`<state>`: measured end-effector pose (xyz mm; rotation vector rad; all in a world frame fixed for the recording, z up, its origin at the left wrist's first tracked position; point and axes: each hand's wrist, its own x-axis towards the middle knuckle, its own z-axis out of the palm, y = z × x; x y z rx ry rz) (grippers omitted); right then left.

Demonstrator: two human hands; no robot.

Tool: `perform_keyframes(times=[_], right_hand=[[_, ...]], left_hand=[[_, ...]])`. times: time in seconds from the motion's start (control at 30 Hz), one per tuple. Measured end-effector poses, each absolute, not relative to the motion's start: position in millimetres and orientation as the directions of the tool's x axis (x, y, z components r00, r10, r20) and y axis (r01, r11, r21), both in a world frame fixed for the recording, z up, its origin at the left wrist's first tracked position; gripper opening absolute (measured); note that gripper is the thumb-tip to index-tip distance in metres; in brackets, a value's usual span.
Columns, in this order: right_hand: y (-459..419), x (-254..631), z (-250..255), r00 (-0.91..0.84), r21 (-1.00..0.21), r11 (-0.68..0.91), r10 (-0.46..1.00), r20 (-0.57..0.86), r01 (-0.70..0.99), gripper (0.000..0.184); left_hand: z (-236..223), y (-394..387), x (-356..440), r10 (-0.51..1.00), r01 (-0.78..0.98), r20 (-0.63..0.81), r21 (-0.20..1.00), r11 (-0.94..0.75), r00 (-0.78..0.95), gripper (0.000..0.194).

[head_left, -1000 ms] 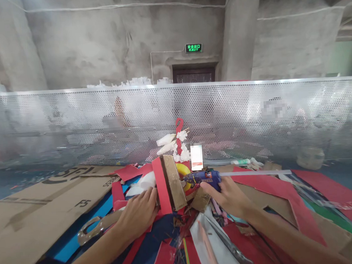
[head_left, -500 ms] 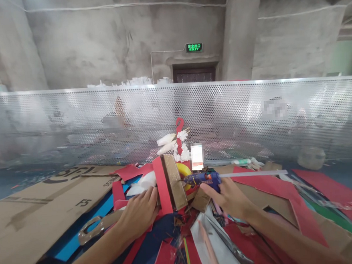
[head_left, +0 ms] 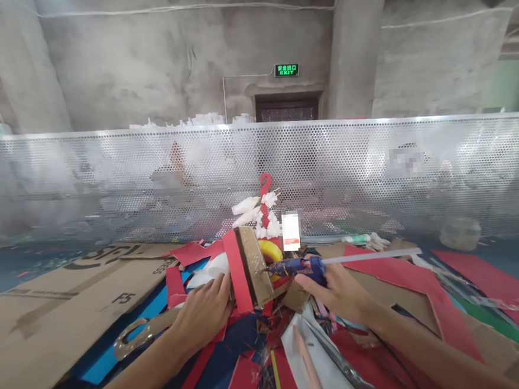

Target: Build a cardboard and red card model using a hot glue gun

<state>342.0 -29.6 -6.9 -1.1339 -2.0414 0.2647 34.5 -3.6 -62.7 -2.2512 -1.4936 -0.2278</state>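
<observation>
My left hand (head_left: 208, 305) grips the left side of a folded cardboard piece (head_left: 256, 269), red on its outer face and bare brown on the face turned right. Small glossy spots dot that brown face. In my right hand (head_left: 337, 287) is a blue hot glue gun (head_left: 302, 267), its nozzle tip at the brown face. A long translucent glue stick (head_left: 374, 255) sticks out of its rear. Behind the cardboard shows a yellow ring (head_left: 270, 250), partly hidden. White flowers (head_left: 268, 223) on a red curled stem (head_left: 265, 184) stand beyond it.
Flat brown cardboard (head_left: 72, 308) lies at left beside a tape roll (head_left: 131, 338). Red sheets (head_left: 450, 317) and scraps crowd the right. Scissors (head_left: 337, 355) rest on white paper in front. A bright screen (head_left: 291, 232) stands before the perforated metal partition (head_left: 351, 170).
The glue gun's nozzle has moved a little left and down along the brown face, and its rear has tipped up slightly. The cardboard piece has shifted slightly left in my left hand.
</observation>
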Motion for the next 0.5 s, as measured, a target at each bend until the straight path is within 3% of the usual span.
perform_keyframes(times=[0.23,0.5], right_hand=[[-24,341,-14,-0.309,-0.432,0.563,0.791,0.528,0.704,0.038],[-34,335,-9,-0.414,-0.491,0.615,0.784,0.462,0.617,0.037]], left_hand=[[-62,-4,35,0.844,0.913,0.360,-0.245,-0.326,0.398,0.026],[-62,-4,33,0.835,0.908,0.376,-0.277,-0.313,0.402,0.024]])
